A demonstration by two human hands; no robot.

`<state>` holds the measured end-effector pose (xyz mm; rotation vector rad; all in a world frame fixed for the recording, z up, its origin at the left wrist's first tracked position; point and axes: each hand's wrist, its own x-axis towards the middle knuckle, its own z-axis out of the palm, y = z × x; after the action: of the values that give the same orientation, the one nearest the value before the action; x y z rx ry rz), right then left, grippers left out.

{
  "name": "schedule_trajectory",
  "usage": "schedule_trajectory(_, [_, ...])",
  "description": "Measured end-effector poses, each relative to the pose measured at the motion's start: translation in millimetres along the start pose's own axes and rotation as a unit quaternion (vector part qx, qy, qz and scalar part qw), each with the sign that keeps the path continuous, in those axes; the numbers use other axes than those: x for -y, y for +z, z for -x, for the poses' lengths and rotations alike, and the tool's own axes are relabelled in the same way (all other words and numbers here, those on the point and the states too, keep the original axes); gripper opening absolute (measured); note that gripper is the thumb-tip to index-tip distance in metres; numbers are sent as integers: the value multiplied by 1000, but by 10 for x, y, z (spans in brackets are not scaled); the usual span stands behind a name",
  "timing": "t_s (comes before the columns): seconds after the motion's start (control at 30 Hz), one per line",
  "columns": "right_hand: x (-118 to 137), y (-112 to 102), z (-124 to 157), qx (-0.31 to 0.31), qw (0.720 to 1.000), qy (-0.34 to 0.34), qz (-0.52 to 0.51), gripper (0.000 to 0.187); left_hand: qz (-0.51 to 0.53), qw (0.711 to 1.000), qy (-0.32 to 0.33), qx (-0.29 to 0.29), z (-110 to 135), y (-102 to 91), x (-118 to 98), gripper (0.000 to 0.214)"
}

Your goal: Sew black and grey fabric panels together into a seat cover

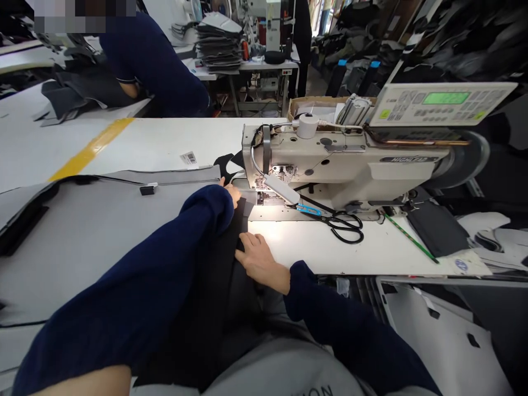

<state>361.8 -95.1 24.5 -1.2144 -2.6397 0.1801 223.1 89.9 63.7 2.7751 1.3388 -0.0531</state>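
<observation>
A large fabric piece, grey (99, 236) on the left with a black panel (214, 286) along its right side, spreads over the table and down into my lap. My left hand (233, 193) is closed on the fabric just left of the sewing machine's (342, 159) needle area; the sleeve partly covers it. Nearer to me, my right hand (260, 259) grips the edge of the black panel, its fingers curled over the cloth. Under the machine's head, the lit needle area holds the far end of the fabric. Black-handled scissors (346, 225) and blue thread snips (308, 210) lie on the machine bed.
A control panel (441, 104) with a green display stands above the machine. A green stick (412, 239) lies on the white table (289, 247) at right. Across the table, a person in dark blue (157, 60) works. Stacked dark pieces (218, 44) stand behind.
</observation>
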Motion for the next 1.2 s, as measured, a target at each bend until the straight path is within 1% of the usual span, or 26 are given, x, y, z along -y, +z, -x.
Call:
schedule_trajectory(0.07, [6,12,1,-35,998,44,-8,33,-7,1000,4,24,-52,48,97,20])
schedule_trajectory(0.1, [3,17,-14,-50,997,51,-8,34,-15,999,5,29,-57,55,130,21])
schedule_trajectory(0.13, [-5,23,-38,-58,997,43,-5,30,-18,999,5,32,-55,57,150,19])
schedule_trajectory(0.17, [-16,30,-68,-57,998,23,-3,23,-24,999,5,34,-50,58,156,15])
schedule_trajectory(0.23, [-43,49,-129,-37,999,-29,-4,9,-40,999,0,34,-39,74,137,9])
schedule_trajectory(0.3, [-67,74,-166,-10,998,-66,-9,8,-57,998,-4,32,-24,110,97,15])
schedule_trajectory(0.37, [-78,93,-167,4,997,-80,-12,11,-62,998,-1,29,-2,154,68,20])
schedule_trajectory(0.53, [-70,88,-111,11,996,-86,-7,16,-50,999,11,8,58,229,81,21])
schedule_trajectory(0.63, [-65,94,-104,8,996,-87,-7,16,-63,998,13,-12,81,268,91,19])
schedule_trajectory(0.73, [-70,110,-99,6,996,-87,-7,15,-81,995,20,-45,101,306,71,20])
schedule_trajectory(0.83, [-102,101,-75,7,996,-89,-7,15,-84,995,21,-56,98,322,27,23])
schedule_trajectory(1.03, [-257,22,5,19,996,-82,9,15,-69,996,5,-56,-43,342,-59,27])
schedule_trajectory(1.2, [-370,9,44,1,996,-77,35,18,-54,997,-12,-51,-168,354,-126,25])
